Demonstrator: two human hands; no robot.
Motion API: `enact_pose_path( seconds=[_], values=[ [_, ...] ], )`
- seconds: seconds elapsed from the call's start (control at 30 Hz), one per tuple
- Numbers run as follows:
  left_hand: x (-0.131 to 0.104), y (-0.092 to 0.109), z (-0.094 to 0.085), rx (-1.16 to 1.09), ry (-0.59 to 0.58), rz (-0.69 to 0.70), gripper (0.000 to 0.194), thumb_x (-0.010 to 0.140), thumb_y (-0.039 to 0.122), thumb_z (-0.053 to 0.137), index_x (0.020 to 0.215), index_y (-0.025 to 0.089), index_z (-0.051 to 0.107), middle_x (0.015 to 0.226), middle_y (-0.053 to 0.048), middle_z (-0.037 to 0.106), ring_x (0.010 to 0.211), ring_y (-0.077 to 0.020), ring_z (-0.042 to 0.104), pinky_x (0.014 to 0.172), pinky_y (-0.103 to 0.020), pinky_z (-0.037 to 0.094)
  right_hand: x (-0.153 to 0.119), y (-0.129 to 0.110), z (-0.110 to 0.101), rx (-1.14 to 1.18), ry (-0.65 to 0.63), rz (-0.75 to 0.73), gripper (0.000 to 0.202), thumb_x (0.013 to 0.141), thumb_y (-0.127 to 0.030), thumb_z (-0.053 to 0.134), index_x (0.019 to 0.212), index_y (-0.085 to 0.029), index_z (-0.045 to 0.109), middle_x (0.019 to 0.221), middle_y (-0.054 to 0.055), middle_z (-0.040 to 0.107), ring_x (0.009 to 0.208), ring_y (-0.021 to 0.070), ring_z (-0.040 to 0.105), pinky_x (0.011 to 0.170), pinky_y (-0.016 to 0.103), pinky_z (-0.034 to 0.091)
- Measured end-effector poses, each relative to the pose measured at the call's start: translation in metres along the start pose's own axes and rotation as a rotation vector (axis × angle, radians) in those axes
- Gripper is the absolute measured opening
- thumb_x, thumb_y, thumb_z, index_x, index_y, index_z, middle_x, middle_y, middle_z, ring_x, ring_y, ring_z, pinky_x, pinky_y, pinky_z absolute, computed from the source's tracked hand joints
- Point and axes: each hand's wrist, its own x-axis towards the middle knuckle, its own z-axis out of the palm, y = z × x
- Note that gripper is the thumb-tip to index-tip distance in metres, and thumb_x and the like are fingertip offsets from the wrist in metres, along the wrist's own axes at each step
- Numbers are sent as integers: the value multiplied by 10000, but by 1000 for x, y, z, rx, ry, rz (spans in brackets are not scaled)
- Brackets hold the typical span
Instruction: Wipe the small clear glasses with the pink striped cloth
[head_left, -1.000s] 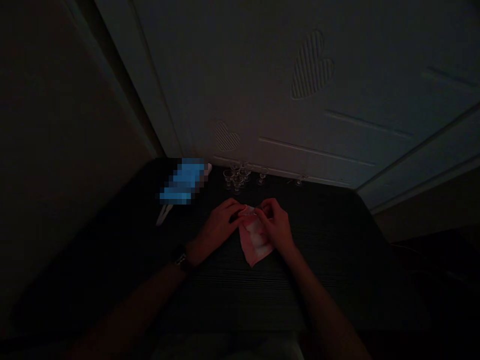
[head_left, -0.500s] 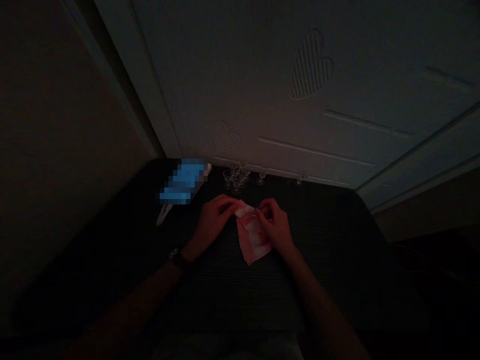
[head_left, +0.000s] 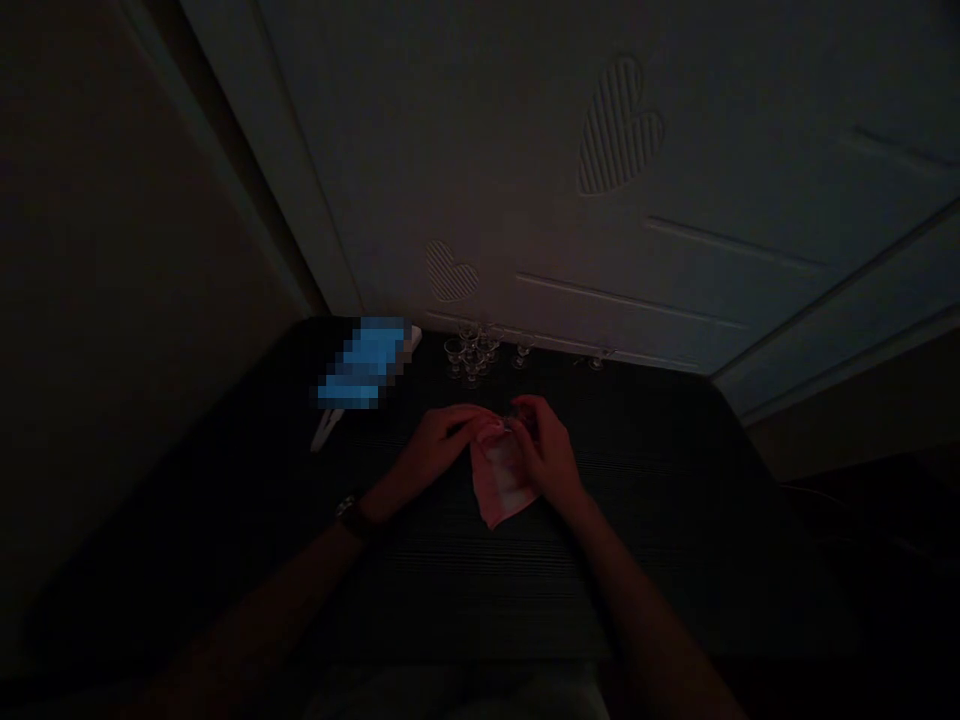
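In the dim light a pink and white cloth (head_left: pixel 502 480) hangs from my hands above the dark table. My left hand (head_left: pixel 442 437) is closed on the cloth's upper edge, its fingertips pressed in the fabric. Opposite it, my right hand (head_left: pixel 551 450) is closed around a small clear glass (head_left: pixel 510 415), mostly hidden by fingers and cloth. Cloth and glass touch between the two hands. Behind them, several small stemmed glasses (head_left: pixel 472 358) stand in a cluster. One separate glass (head_left: pixel 522 352) is to their right, and another glass (head_left: pixel 598 359) is farther right.
A blurred blue screen (head_left: pixel 364 362) on a white stand (head_left: pixel 328 428) sits at the back left of the dark table (head_left: pixel 450 590). Along the back rises a pale panel (head_left: pixel 525 220) with raised hearts. A brown wall (head_left: pixel 135 330) borders the left side.
My left hand has moved slightly right, bringing the cloth's upper edge against the glass in my right hand. The cloth's top is more bunched. The standing glasses are unmoved.
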Motion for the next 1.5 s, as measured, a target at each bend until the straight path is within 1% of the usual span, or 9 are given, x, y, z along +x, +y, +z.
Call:
enact_pose_path(
  seconds=[0.1, 0.2, 0.43, 0.57, 0.7, 0.97, 1.2, 1.37, 1.5],
  values=[
    [0, 0, -1, -14, 8, -54, 255, 859, 295, 438, 914, 194, 665, 937, -16, 684, 892, -175, 619, 822, -288, 462, -1, 0, 0, 1, -6, -52, 265, 860, -259, 402, 1116, -214, 456, 965, 48, 553, 872, 170, 541, 784, 301, 428],
    [0, 1, -3, -19, -6, -51, 197, 830, 286, 490, 880, 188, 654, 890, -8, 679, 845, -170, 618, 772, -273, 462, -3, -1, 0, 4, -8, -111, 281, 860, -250, 400, 1136, -212, 442, 955, 48, 535, 876, 172, 529, 788, 311, 422],
    [0, 4, -1, -178, -63, -42, 107, 782, 216, 556, 872, 165, 579, 885, -23, 631, 877, -161, 595, 812, -291, 448, -4, -1, -1, 20, 12, -193, 296, 859, -252, 401, 1151, -215, 435, 943, 48, 506, 837, 177, 507, 740, 329, 416],
    [-1, 5, 1, -250, -48, -57, 171, 750, 213, 600, 890, 170, 512, 908, -28, 610, 913, -165, 587, 829, -310, 445, -6, -3, -3, 9, -2, -236, 295, 859, -252, 400, 1149, -219, 442, 942, 48, 504, 833, 178, 503, 728, 328, 411],
    [-3, 9, -1, -241, -133, -46, 207, 745, 171, 596, 927, 182, 497, 910, -18, 594, 905, -156, 582, 814, -300, 440, -7, -6, -4, -14, -33, -253, 300, 858, -260, 398, 1153, -224, 443, 923, 45, 511, 812, 176, 512, 712, 324, 417],
    [-5, 10, 0, -197, -169, -35, 224, 747, 179, 592, 944, 190, 484, 944, -20, 572, 916, -160, 562, 806, -301, 438, -8, -7, -4, -97, -28, -207, 265, 819, -322, 513, 1063, -224, 489, 850, 24, 529, 742, 159, 517, 668, 290, 405],
    [-6, 12, 3, -221, -140, -32, 217, 765, 223, 584, 942, 188, 464, 909, -11, 564, 885, -154, 572, 752, -272, 445, -6, -6, -4, -3, 65, -120, 226, 790, -356, 563, 952, -214, 496, 819, 3, 513, 706, 136, 507, 621, 251, 404],
    [-5, 12, 5, -198, -117, -40, 239, 778, 220, 561, 1006, 196, 494, 975, -28, 584, 923, -163, 572, 794, -288, 445, -3, -5, -1, 32, 50, -107, 191, 833, -303, 481, 1001, -212, 487, 887, 21, 529, 789, 154, 525, 693, 277, 423],
    [-3, 7, 6, -245, -65, -38, 301, 788, 205, 546, 1085, 199, 499, 1029, -44, 589, 948, -165, 571, 822, -295, 447, -1, -7, -1, 33, 53, -115, 238, 846, -259, 443, 1077, -215, 477, 955, 39, 532, 859, 165, 529, 754, 299, 427]
  ],
)
